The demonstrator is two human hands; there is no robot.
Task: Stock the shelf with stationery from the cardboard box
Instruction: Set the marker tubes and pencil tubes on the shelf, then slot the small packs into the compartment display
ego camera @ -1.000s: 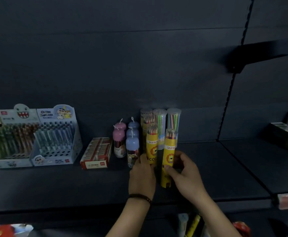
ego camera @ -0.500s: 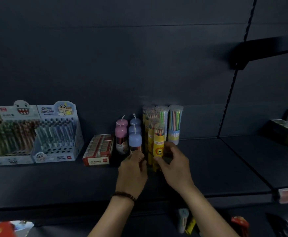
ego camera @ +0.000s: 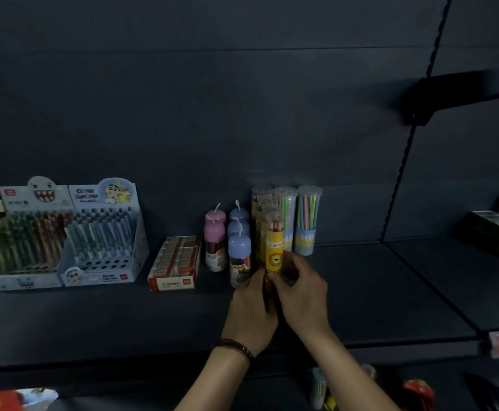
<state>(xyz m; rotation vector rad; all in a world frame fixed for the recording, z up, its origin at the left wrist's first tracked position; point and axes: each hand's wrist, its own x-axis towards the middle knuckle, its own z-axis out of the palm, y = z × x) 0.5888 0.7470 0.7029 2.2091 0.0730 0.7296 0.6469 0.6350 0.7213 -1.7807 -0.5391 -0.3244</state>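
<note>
— What is changed since a second ago?

— In the view of a second ago two yellow tubes are seen side by side, nearer the front edge; now only one yellow pencil tube is seen in front, with its fellows filed behind it; it is stood upright on the shelf, just beside the blue capsule bottle and in front of the HB pencil tubes.

— How is it held?

— Its lower part is pinched by the right hand, thumb in front and fingers curled round the right side; the left hand is curled against the left side, thumb laid on the tube; neither hand is spread.

— What is meant by that for the task?

— The placing is judged nearly done; the tube is only to be squared into its file and let go; care is called for, since tall narrow tubes are easily toppled against their neighbours.

— Is more stock left?

— The cardboard box cannot be made out; a few items are glimpsed below the shelf edge, too dim to be named; further trips are judged likely.
</note>
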